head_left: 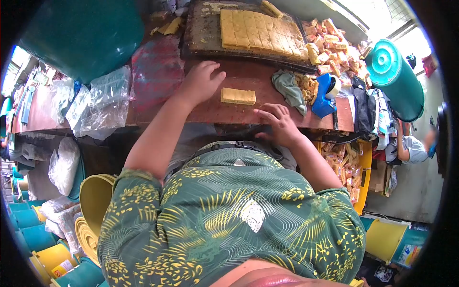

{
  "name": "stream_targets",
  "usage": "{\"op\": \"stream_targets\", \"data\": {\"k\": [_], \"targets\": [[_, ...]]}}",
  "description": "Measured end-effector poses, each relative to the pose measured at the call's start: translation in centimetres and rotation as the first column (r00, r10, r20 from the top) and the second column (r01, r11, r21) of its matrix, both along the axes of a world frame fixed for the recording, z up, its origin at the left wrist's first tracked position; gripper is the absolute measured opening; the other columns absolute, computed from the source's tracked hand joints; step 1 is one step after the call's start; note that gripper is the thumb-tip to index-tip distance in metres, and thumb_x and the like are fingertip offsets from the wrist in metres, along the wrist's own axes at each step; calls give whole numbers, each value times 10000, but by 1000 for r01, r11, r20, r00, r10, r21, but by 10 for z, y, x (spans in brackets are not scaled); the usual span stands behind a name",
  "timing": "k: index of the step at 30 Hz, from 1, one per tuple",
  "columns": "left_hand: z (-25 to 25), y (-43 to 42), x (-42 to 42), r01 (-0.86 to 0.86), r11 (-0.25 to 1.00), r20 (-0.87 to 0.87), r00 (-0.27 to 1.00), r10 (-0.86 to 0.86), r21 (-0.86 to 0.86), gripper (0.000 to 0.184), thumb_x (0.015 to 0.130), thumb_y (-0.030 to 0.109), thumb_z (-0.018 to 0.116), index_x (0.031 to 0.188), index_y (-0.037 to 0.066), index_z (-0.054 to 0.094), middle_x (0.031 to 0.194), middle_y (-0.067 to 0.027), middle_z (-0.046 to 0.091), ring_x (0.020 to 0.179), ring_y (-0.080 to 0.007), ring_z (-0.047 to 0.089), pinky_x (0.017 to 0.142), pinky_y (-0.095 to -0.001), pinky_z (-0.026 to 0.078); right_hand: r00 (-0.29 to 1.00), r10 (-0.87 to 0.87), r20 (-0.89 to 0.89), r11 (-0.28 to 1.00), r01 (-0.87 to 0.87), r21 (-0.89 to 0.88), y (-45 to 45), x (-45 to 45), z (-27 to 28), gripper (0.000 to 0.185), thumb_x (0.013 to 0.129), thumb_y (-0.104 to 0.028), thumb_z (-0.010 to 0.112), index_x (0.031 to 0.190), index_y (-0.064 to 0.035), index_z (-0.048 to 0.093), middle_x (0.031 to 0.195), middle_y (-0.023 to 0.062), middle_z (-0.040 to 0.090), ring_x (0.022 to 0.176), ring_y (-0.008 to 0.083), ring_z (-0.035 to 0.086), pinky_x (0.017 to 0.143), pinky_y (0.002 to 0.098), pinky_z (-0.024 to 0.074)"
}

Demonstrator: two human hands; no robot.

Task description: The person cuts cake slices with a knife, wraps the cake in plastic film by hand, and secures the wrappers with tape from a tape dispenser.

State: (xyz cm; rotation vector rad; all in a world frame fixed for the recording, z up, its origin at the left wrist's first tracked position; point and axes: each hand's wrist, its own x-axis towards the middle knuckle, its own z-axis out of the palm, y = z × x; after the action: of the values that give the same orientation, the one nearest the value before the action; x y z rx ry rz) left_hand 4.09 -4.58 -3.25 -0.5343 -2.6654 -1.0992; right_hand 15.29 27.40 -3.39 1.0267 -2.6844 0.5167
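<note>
A single oblong piece of yellow sponge cake lies flat on the reddish-brown table in front of me. To its left, my left hand is held with fingers stretched out and thumb apart, holding nothing. My right hand is at the table's near edge, just right of the cake piece, its fingers spread and nothing in them. Beyond both hands, a large slab of cake scored into pieces rests on a dark baking tray. One loose strip of cake sits at the slab's far edge.
Right of the tray are a heap of wrapped cakes, a grey-green cloth and a blue tape dispenser. Clear plastic bags lie at left near a big teal drum. Another person is at far right.
</note>
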Motion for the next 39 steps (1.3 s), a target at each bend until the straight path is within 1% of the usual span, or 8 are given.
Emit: {"op": "stream_targets", "data": {"k": [4, 8, 11, 14, 18, 24, 33, 39], "targets": [[0, 21, -28, -90, 977, 92, 990, 109, -194, 523, 933, 425, 730, 1240, 2, 698, 1233, -229, 700, 1147, -395, 662, 1004, -461, 522, 979, -189, -80, 981, 192, 25, -1, 2, -14, 750, 710, -303, 873, 1415, -264, 619, 1314, 108, 575, 1258, 339, 539, 1087, 490, 416], [23, 30, -39, 73, 987, 374, 927, -15, -140, 492, 899, 438, 776, 1041, -31, 730, 1143, -211, 734, 1130, -398, 677, 985, -462, 521, 987, 94, -128, 989, -107, -98, -40, 1, -11, 486, 780, -266, 842, 1251, -243, 723, 1122, 72, 646, 1134, 303, 604, 1019, 468, 453], [33, 25, -41, 201, 979, 393, 898, -197, 32, 383, 905, 341, 787, 1044, -2, 690, 1108, -177, 743, 1062, -309, 703, 954, -402, 532, 989, 129, 66, 986, -121, -114, -31, -22, -1, 315, 791, -265, 832, 1094, -208, 769, 1005, 46, 675, 1055, 293, 634, 964, 460, 473], [19, 22, -37, 320, 805, 370, 761, -532, 500, 368, 894, 256, 802, 1140, 33, 643, 1071, -150, 743, 1021, -230, 697, 937, -345, 530, 977, 120, -176, 975, -149, -166, -35, -40, 51, 203, 800, -249, 822, 983, -176, 776, 1054, 44, 702, 1061, 304, 637, 950, 479, 472], [62, 21, 9, 428, 865, 308, 812, -496, 264, 442, 921, 172, 758, 1315, 78, 579, 1046, -152, 752, 1034, -242, 715, 946, -347, 536, 973, 60, -224, 982, -97, -160, -45, -64, 65, 169, 815, -240, 814, 953, -149, 777, 1086, 42, 715, 1096, 321, 630, 983, 492, 458], [60, 27, 37, 307, 899, -173, 912, -372, -312, 606, 869, 212, 779, 1429, 159, 552, 950, -86, 754, 873, -320, 730, 770, -440, 566, 985, 6, 173, 942, 53, -331, -60, -67, 58, 187, 802, -183, 804, 860, -52, 683, 953, 128, 703, 930, 374, 657, 849, 462, 522], [40, 24, 39, 279, 929, 76, 960, -269, -244, 635, 891, 211, 774, 1475, 171, 527, 943, -75, 763, 853, -282, 741, 797, -425, 565, 964, -116, 239, 966, 166, -201, -50, -61, 26, 198, 818, -128, 796, 825, -15, 633, 841, 173, 677, 836, 365, 661, 784, 445, 537], [8, -6, 30, 17, 951, 455, 876, -164, 310, 472, 947, 133, 715, 1402, 118, 591, 1001, -59, 772, 948, -193, 729, 877, -327, 543, 788, -96, 609, 708, 484, -514, -28, -62, -10, 88, 925, -52, 723, 894, -7, 654, 875, 119, 713, 865, 202, 705, 806, 325, 552]]}}
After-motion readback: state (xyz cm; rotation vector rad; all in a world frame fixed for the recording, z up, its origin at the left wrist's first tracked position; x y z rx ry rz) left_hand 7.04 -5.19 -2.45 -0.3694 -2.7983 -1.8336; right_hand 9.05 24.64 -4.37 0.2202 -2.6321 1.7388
